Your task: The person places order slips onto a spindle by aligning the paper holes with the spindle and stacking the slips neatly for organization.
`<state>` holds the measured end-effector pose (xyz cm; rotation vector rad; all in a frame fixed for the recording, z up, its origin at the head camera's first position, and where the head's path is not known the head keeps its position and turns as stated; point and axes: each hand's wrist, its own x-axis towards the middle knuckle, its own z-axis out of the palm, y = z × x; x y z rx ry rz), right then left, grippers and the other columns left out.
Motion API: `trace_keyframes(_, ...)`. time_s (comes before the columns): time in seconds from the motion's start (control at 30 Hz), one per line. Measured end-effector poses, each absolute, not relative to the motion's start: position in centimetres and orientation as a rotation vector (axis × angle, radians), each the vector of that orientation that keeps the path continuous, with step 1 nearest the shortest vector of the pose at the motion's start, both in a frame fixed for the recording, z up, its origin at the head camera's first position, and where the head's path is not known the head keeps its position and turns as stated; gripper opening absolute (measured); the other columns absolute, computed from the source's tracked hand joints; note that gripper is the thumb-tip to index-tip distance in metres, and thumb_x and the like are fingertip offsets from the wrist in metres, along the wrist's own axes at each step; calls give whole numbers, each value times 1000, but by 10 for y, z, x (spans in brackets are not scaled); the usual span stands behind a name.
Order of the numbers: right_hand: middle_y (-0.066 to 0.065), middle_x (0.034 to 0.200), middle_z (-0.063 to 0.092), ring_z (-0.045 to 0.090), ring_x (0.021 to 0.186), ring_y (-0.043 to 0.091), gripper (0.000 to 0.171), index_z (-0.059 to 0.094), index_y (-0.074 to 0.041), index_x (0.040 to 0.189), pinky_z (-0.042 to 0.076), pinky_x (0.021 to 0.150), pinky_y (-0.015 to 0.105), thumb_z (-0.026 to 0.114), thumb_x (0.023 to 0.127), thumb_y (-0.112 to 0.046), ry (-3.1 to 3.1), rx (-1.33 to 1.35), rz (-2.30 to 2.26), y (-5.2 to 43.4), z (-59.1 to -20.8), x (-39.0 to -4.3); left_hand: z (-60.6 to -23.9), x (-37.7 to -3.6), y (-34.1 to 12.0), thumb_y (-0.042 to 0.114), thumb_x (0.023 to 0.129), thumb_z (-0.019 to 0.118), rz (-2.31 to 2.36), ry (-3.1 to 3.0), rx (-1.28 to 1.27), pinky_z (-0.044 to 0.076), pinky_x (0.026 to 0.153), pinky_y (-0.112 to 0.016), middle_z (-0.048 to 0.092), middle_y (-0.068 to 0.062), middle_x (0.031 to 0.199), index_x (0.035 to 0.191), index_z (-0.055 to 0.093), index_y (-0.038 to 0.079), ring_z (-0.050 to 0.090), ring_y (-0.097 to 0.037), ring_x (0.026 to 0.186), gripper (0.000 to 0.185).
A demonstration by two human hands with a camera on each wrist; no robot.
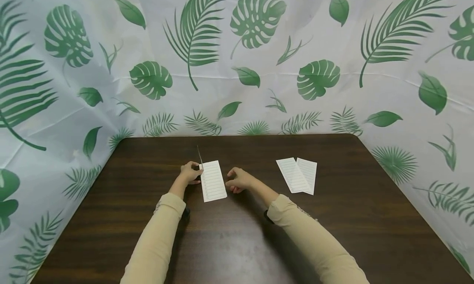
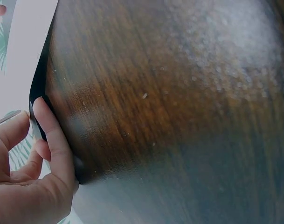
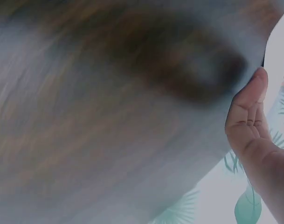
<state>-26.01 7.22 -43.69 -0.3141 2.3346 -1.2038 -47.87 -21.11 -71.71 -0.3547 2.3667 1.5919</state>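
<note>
A white lined paper sheet (image 1: 214, 183) lies in front of me on the dark wooden table. At its upper left edge my left hand (image 1: 190, 173) pinches the sheet, with thumb and fingers on either side of the edge in the left wrist view. A thin grey strip (image 1: 199, 155) sticks up and away from that thumb. My right hand (image 1: 240, 180) is by the sheet's right edge, its fingers loosely bent and the thumb tip right at the paper. The right wrist view is blurred, and the other fingers are mostly hidden there.
To the right, two more lined sheets (image 1: 290, 175) lie overlapping on the table (image 1: 355, 218). A white curtain with green leaves (image 1: 274, 107) hangs along the table's far edge and both sides.
</note>
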Motion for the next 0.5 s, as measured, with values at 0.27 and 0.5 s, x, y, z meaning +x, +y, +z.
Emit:
trace_keyframes(0.27, 17, 77, 65, 63, 63, 17, 36, 46, 8, 122, 58, 63, 31, 57, 92, -10, 2419, -438, -1089, 103, -414, -261, -479, -310, -144, 12, 95, 54, 1442, 2398, -414, 60, 68, -32, 7, -28, 149, 135, 39, 5, 55, -33, 94, 44)
trace_keyframes(0.5, 20, 88, 64, 66, 73, 30, 36, 48, 7, 121, 58, 65, 31, 57, 92, -10, 2538, -525, -990, 138, -414, -270, -492, -316, -147, 15, 91, 60, 1508, 2424, -363, 60, 61, -30, 8, -31, 144, 128, 44, 6, 57, -33, 87, 41)
